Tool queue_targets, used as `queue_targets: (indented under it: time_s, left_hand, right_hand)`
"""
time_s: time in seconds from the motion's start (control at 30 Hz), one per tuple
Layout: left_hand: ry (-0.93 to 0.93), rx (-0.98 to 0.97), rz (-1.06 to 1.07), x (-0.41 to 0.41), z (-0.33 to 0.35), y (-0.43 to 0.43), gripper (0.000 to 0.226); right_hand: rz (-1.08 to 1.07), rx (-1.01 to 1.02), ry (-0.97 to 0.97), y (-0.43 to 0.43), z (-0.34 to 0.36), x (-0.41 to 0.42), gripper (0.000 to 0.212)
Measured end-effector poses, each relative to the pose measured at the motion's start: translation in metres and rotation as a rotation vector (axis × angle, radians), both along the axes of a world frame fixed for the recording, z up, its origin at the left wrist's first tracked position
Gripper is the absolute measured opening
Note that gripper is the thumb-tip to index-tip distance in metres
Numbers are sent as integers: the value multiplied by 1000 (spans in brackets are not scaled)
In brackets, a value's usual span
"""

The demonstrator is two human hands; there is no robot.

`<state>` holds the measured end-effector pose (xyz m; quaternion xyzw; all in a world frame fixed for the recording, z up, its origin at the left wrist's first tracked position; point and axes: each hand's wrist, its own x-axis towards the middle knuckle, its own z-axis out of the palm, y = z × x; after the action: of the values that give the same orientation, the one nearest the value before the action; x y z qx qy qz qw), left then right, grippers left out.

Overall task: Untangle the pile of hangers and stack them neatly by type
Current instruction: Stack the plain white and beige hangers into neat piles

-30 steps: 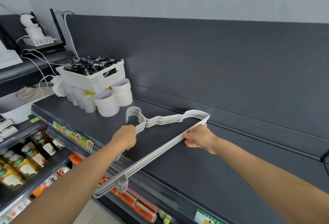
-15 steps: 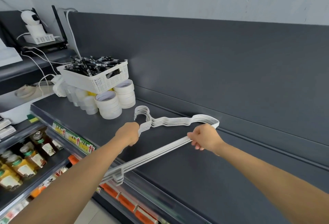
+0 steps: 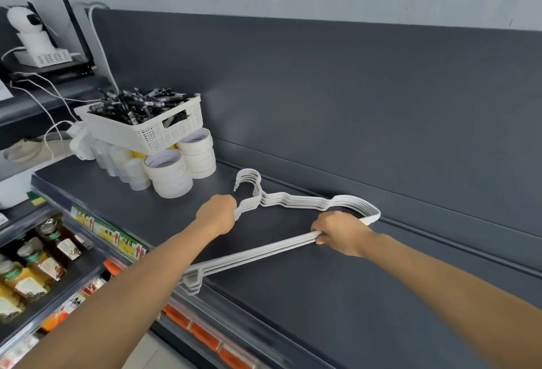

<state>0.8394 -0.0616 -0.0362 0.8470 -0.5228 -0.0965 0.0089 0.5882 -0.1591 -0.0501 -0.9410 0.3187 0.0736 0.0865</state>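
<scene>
Nearest me, the low corner of the white hangers [image 3: 264,251] juts out past the front lip of the dark shelf [image 3: 322,295], over the aisle. The rest of the bundle hangs just above the shelf top. I cannot tell whether any part touches it.

Left hand [image 3: 218,213]: fingers curled tight around the near shoulder wires, just below the hooks. Right hand [image 3: 340,232]: fingers wrapped around the gathered bottom bars, close to the far bend.

Handling, my read: thin coated wire, light, springy rather than rigid, likely slick, so the layers may slide and fan apart. Hold at two spread points, neck and bar, as now. A one-handed grip would probably let them splay.

Room: open shelf to the right and toward me. To the left, tape rolls [image 3: 170,175] under a pen basket [image 3: 164,134] stand near the hooks. The back panel [image 3: 352,104] rises just behind the far bend, so there is little clearance there. Bottles [image 3: 35,263] sit on the lower shelf beneath the overhang.
</scene>
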Motion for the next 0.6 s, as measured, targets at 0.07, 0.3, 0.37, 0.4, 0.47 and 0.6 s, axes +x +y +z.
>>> queue_targets:
  time_s: [0.07,0.3,0.37,0.4,0.47,0.6]
  left_hand:
    - [6,2,-3,2,0,-4,34]
    - [7,1,-19,2,2,-23,30]
    - [4,0,-32,0,1,-29,30]
    - [8,5,-36,-1,1,-32,31]
    - [18,14,-49,-1,1,-36,32]
    - [15,22,-83,4,0,-36,33]
  right_hand:
    - [-12,4,-6,0,-1,1,14]
    - [-41,14,7,0,-1,-4,17]
    - [-56,24,14,0,1,-7,17]
    - [-59,27,14,0,2,-7,17]
    - [-60,33,8,0,2,-7,16]
    - [-60,31,-4,1,1,-7,15]
